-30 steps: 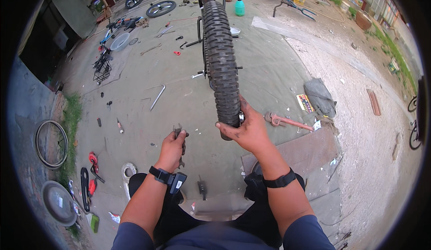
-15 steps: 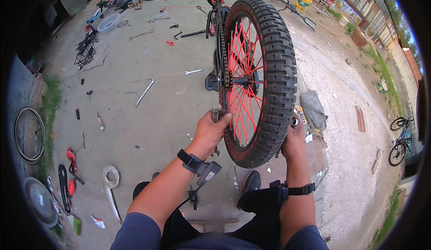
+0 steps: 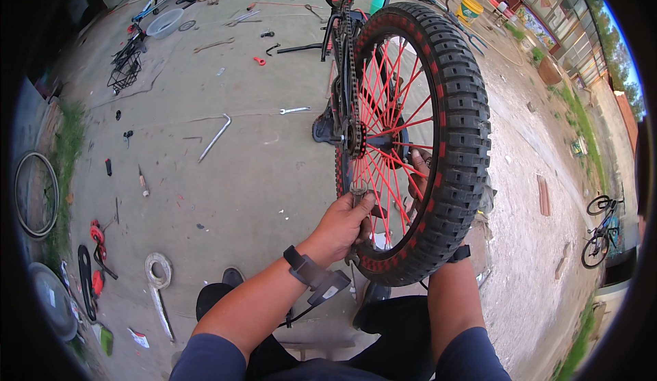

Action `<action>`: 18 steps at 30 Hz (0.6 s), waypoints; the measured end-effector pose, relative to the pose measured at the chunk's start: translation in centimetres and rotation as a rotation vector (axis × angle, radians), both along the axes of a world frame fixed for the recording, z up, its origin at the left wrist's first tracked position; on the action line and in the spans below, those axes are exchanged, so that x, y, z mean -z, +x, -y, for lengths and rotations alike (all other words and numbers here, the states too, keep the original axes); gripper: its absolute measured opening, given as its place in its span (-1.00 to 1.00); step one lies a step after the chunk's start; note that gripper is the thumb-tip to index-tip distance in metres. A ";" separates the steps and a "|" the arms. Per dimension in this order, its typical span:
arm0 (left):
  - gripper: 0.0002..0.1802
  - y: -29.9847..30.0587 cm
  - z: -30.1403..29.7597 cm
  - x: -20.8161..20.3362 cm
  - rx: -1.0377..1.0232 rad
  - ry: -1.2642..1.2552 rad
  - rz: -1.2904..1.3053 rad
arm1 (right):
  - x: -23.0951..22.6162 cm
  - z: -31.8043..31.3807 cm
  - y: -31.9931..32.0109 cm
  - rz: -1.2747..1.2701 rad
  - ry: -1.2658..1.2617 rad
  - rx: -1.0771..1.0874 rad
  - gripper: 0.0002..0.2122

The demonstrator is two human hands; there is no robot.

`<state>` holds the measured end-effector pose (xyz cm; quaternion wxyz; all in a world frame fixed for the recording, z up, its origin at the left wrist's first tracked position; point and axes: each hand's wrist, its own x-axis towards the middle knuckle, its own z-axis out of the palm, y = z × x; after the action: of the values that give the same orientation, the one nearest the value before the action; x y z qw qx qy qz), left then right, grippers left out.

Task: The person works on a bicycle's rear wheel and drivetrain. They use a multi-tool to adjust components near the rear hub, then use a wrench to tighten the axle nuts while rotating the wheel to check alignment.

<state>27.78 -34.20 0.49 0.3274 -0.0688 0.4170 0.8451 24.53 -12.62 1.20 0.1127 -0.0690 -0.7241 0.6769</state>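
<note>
Wheel: knobby black tyre (image 3: 460, 141) with red spokes (image 3: 387, 117), upright, just ahead of the knees.
Left hand (image 3: 342, 227): fingers curled, pinching a small metal part (image 3: 358, 193) beside the rim's lower edge.
Right hand (image 3: 419, 176): behind the spokes, fingers seemingly hooked on them; grip unclear.
Around: chain sprocket (image 3: 354, 138) at the hub; wrench (image 3: 295, 110) on concrete left of the wheel.

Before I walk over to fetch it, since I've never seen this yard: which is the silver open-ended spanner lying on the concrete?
Start at the black knobbly tyre with red spokes that the left hand steadies. Look left of it on the grey concrete ground: the small silver spanner lies flat and alone. Unlike the longer bent metal rod nearby, it is short and straight.
</note>
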 end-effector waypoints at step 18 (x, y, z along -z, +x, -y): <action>-0.89 0.1 -1.3 -0.3 -0.056 -0.068 -0.022 | 1.6 0.3 -3.5 0.046 -0.084 0.003 -0.80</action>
<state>27.87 -32.90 0.74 0.2967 -0.0822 0.4469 0.8399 20.98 -12.94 -0.42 0.0944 -0.0903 -0.6973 0.7048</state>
